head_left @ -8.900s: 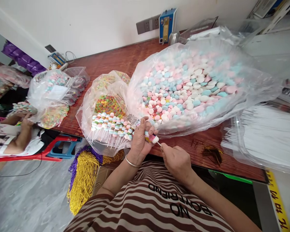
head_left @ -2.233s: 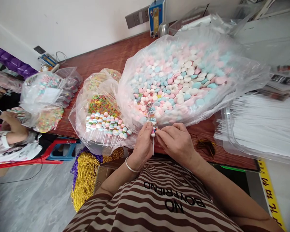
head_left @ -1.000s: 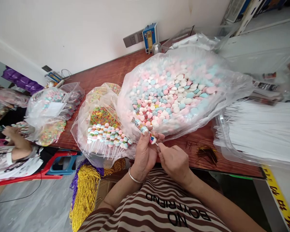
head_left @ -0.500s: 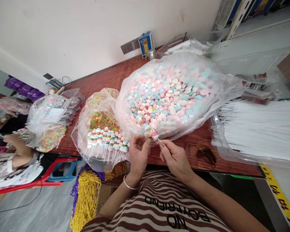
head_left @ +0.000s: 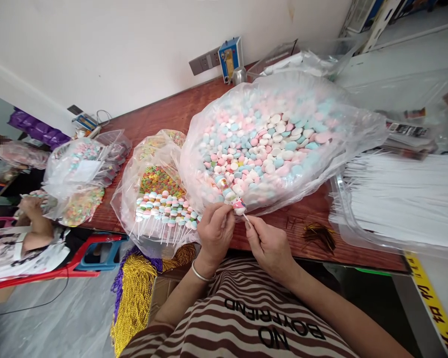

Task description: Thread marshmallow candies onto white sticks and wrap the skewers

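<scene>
A candy stick point(head_left: 239, 205) in a clear printed wrapper leans over the front of a large plastic bag of pink, white and blue candy pieces point(head_left: 261, 144). Beside its lower end, my left hand point(head_left: 216, 231) is closed, thumb and fingers pinching at the wrapper's edge. The thin white stick point(head_left: 245, 217) is pinched between the thumb and fingers of my right hand point(head_left: 271, 243). To the left, finished-looking candy sticks point(head_left: 166, 211) lie in rows on a bag with small colourful rings point(head_left: 159, 180). Gold twist ties point(head_left: 318, 236) lie right of my right hand.
A clear tray of white sticks point(head_left: 399, 199) stands at the right of the brown table point(head_left: 145, 117). Gold bead strands point(head_left: 134, 298) hang below the front edge. At far left, a co-worker's arm point(head_left: 35, 223) is beside more bags point(head_left: 78, 169).
My left fingers have closed in at the wrapper's lower end, while my right hand still pinches the stick. The view has shifted slightly.
</scene>
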Tool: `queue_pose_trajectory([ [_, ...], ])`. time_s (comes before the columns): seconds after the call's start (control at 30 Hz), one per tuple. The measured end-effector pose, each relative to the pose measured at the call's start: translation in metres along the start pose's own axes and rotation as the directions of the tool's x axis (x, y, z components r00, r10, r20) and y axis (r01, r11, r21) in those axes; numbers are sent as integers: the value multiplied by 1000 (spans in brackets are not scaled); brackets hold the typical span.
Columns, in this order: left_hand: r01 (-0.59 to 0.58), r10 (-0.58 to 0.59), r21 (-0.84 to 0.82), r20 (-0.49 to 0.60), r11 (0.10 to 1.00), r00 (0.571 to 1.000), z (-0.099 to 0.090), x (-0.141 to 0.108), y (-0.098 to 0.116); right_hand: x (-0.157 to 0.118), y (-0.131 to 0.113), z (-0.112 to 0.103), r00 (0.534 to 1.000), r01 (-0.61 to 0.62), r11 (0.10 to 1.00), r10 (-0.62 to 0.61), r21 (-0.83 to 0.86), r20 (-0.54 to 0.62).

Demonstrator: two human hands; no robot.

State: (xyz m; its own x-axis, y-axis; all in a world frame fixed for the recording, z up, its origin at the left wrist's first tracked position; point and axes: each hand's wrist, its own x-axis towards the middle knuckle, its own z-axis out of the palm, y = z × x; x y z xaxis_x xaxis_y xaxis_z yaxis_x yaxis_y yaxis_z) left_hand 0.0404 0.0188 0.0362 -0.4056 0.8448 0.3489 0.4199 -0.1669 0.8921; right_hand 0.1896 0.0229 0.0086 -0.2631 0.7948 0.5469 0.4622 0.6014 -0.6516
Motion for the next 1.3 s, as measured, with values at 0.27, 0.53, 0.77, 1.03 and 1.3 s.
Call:
queue_pose_trajectory([
  [0.27, -338, 324, 104, 133, 935, 937, -2, 3, 5, -5, 4, 5, 998, -59, 996, 60, -63, 16],
  [0.53, -337, 334, 28, 67, 941, 940, 4, -10, -2, 1, -3, 1, 975, -220, 957, 212, 187, 61],
  [0.77, 527, -393, -687, 363, 500, 845, 11, 12, 12, 4, -5, 3, 963, -242, 939, 203, 244, 177],
  [1.03, 507, -379, -794, 379, 336, 844, 24, 14, 22, 6, -10, -1, 919, -374, 831, 272, 412, 285],
  [1.3, 607, -490, -679, 397, 413, 776, 35, -13, 16, 2, 1, 14, 976, -218, 951, 218, 220, 22],
])
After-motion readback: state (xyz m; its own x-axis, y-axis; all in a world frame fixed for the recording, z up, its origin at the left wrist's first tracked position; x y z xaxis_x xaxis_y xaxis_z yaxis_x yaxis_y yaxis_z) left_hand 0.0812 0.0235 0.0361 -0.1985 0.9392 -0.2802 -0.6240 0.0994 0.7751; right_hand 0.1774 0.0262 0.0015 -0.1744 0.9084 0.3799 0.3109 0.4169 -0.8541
